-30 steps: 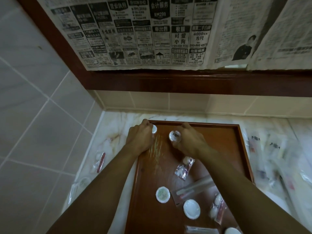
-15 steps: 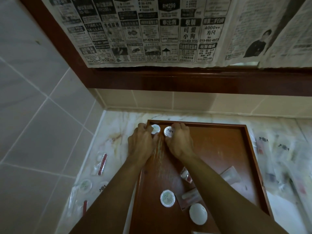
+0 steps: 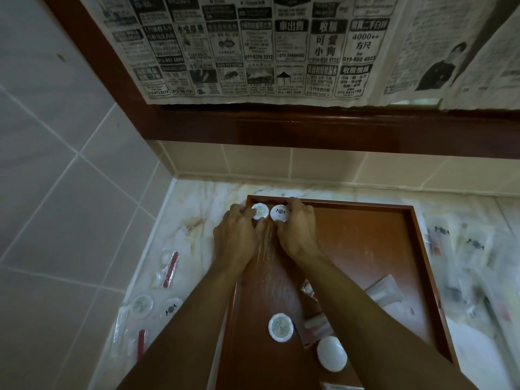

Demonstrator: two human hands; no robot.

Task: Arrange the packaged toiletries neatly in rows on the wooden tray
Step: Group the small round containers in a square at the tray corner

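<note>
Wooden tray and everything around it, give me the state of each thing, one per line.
wooden tray: flat on counter, partly filled
left round packet: far-left corner, held by left hand
right round packet: beside it, held by right hand
green-label round packet: lying loose, near end
plain white packet: loose

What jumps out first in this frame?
Two hands meet at the far left corner of the wooden tray: the left hand holds one round white packet, the right hand another, side by side. Above them, newspaper sheets hang across a dark wooden frame. More wrapped toiletries lie loose on the marble counter beside the tray.
</note>
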